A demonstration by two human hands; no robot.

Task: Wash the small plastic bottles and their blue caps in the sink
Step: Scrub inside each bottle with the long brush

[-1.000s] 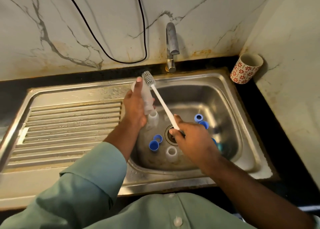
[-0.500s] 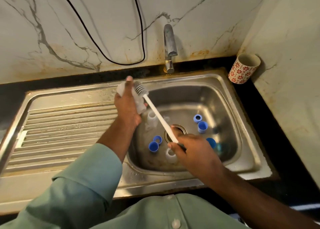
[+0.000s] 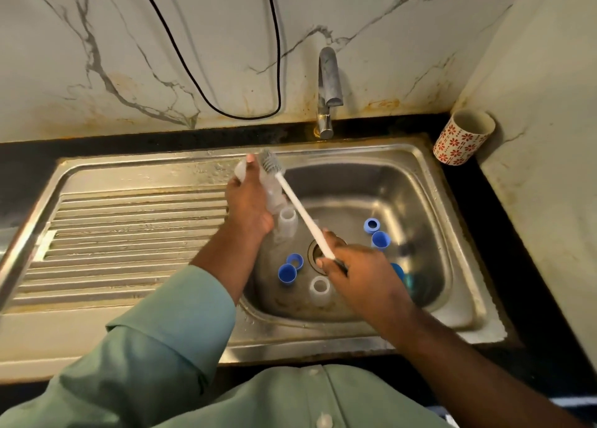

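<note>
Drainboard (image 3: 122, 230): bare ribbed steel left of the basin, likely for washed pieces.
Left hand (image 3: 248, 204): fingers curled round a clear bottle (image 3: 273, 188), tilted above the sink (image 3: 429, 182) rim for scrubbing.
Brush (image 3: 292, 198): bristle head against the bottle's upper end.
Right hand (image 3: 358, 272): fingers closed on the brush handle.
Basin floor: two loose bottles (image 3: 287, 219), blue caps (image 3: 287, 272) scattered around the drain.

Warm, dim indoor light; glare streaked the sink (image 3: 420, 182) basin, right of it fell dark, edges bowed, slight blur.
</note>
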